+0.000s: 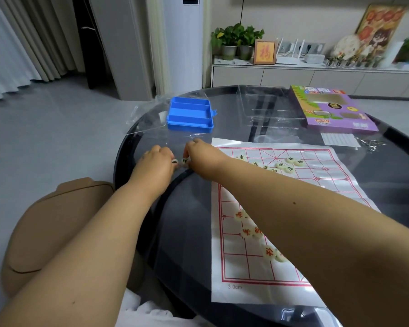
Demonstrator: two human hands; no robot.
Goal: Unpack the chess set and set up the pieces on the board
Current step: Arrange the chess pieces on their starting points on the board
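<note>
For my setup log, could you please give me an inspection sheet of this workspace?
Surface: round dark table, glossy.
Job's things: paper board lies flat; red-marked pieces grouped near, black-marked pieces grouped far, not yet lined up; blue tray looks empty; purple box at far right.
Clutter: clear plastic wrap by the tray, clear insert, white sheet, small metal bits.
Grippers: left hand and right hand each pinch a piece off the board's far left corner.
Cables: black cord hanging on the wall.
Surroundings: tan stool, curtains, cabinet with plants, frame, router.
</note>
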